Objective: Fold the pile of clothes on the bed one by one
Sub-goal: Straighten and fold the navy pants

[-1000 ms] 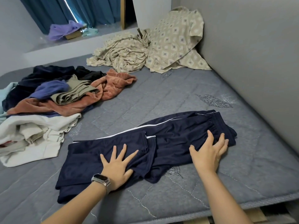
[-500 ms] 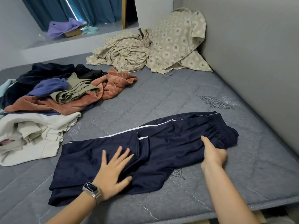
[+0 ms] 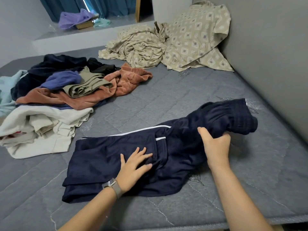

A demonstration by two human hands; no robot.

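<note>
Navy track pants [image 3: 103, 157] with a white side stripe lie across the grey mattress [image 3: 166, 100], legs folded over to the left. My left hand [image 3: 133, 165], a watch on its wrist, presses flat on the middle of the pants with fingers spread. My right hand [image 3: 216, 145] grips the waistband end and holds it bunched and lifted off the mattress at the right. A pile of unfolded clothes [image 3: 55, 95] sits at the left: rust-brown, olive, blue, dark navy, cream and light blue pieces.
A crumpled beige patterned sheet [image 3: 168, 44] and matching pillow fill the far corner. A grey wall [image 3: 275, 55] runs along the right side of the bed. A window ledge [image 3: 80, 35] behind holds a purple cloth. The mattress's front edge is just below my arms.
My right hand went from lying flat on the waistband to gripping it, and has raised that end off the mattress. My left hand stays pressed on the pants.
</note>
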